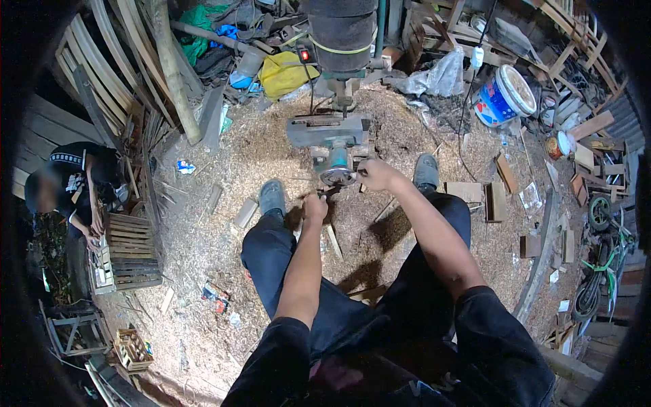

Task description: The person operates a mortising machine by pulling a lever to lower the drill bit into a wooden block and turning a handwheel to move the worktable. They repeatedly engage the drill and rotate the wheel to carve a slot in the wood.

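A floor-standing drilling machine (341,44) stands in front of me, its bit pointing down over a metal work table (298,132). Below the table a teal carriage (338,157) carries a round metal handwheel (337,178). My right hand (378,175) is closed at the wheel's right edge, fingers curled at its rim. My left hand (315,207) is wrapped in a fist around a short dark handle (331,192) just under the wheel; most of the handle is hidden by the fingers. My knees are spread either side of the machine.
Wood shavings cover the floor (244,163). A white-and-blue bucket (498,98) stands back right, a yellow sack (285,74) back left. Wood blocks (495,202) lie at right near a small bicycle (597,264). Another person (74,176) works at left beside a slatted wooden piece (134,251).
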Motion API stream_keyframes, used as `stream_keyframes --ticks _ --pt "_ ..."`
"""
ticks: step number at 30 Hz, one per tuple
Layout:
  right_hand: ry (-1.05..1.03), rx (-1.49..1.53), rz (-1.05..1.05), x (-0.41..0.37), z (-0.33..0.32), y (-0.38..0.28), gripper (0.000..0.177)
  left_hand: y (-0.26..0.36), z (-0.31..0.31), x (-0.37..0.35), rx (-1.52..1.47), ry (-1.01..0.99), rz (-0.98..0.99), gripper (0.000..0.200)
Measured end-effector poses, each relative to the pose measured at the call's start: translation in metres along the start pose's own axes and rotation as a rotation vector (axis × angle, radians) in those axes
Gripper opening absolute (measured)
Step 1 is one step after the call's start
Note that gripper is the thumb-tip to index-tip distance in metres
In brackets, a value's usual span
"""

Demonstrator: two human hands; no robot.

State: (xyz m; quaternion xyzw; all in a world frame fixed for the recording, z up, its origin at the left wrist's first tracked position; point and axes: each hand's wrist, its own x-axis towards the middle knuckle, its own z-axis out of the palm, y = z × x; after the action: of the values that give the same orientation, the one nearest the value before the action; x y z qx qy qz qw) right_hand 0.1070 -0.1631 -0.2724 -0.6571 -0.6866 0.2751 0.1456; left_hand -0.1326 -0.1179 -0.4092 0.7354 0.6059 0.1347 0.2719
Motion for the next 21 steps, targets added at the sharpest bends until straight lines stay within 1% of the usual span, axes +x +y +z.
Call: stream_keyframes --ticks 1,2,4,5,7,8,10,12,13,16,17,18,20,21 --pt "0.006 -0.006 -0.012 -0.002 -0.002 -0.003 0.042 -0.001 -0.003 0.002 -0.029 -0.029 -0.012 0.032" --pt "-0.042 -0.018 0.023 -0.003 -0.004 -0.007 0.043 0.003 -0.007 0.002 -0.061 -0.059 -0.024 0.034" --pt "-0.141 -0.043 0.094 -0.003 -0.004 -0.015 0.043 0.022 -0.021 0.001 0.034 -0.158 0.105 0.036" --pt "-0.130 -0.051 0.074 -0.001 0.002 -0.009 0.043 0.028 -0.025 -0.001 0.083 -0.207 0.169 0.038" --pt "-0.096 -0.055 0.035 0.009 0.022 0.009 0.043 0.020 -0.017 -0.001 0.029 -0.153 0.024 0.041" --pt "-0.092 -0.055 0.037 0.009 0.021 0.005 0.043 0.017 -0.013 0.000 0.000 -0.126 -0.045 0.043" --pt "-0.086 -0.066 0.045 0.005 0.015 0.002 0.043 0.012 -0.007 0.006 0.030 -0.138 -0.034 0.045" --pt "-0.065 -0.077 0.033 0.000 0.008 -0.003 0.042 0.022 -0.012 0.000 0.027 -0.159 -0.016 0.046" --pt "-0.053 -0.080 0.024 -0.001 0.004 -0.007 0.041 0.023 -0.011 0.002 0.094 -0.059 0.124 0.043" --pt "0.061 0.011 0.054 -0.002 -0.017 -0.009 0.038 0.034 -0.030 0.021 -0.035 -0.030 0.163 0.040" --pt "0.177 -0.017 -0.078 0.003 -0.025 -0.003 0.040 0.045 -0.041 0.027 -0.145 0.079 0.236 0.039" --pt "0.225 0.060 0.005 0.007 -0.039 -0.005 0.041 0.061 -0.057 0.032 -0.256 0.188 0.310 0.038" --pt "0.321 0.214 0.172 0.009 -0.079 -0.018 0.042 0.106 -0.112 0.044 -0.246 0.320 0.455 0.039" --pt "0.473 0.296 0.149 0.013 -0.096 -0.024 0.042 0.134 -0.144 0.049 -0.268 0.354 0.473 0.043"
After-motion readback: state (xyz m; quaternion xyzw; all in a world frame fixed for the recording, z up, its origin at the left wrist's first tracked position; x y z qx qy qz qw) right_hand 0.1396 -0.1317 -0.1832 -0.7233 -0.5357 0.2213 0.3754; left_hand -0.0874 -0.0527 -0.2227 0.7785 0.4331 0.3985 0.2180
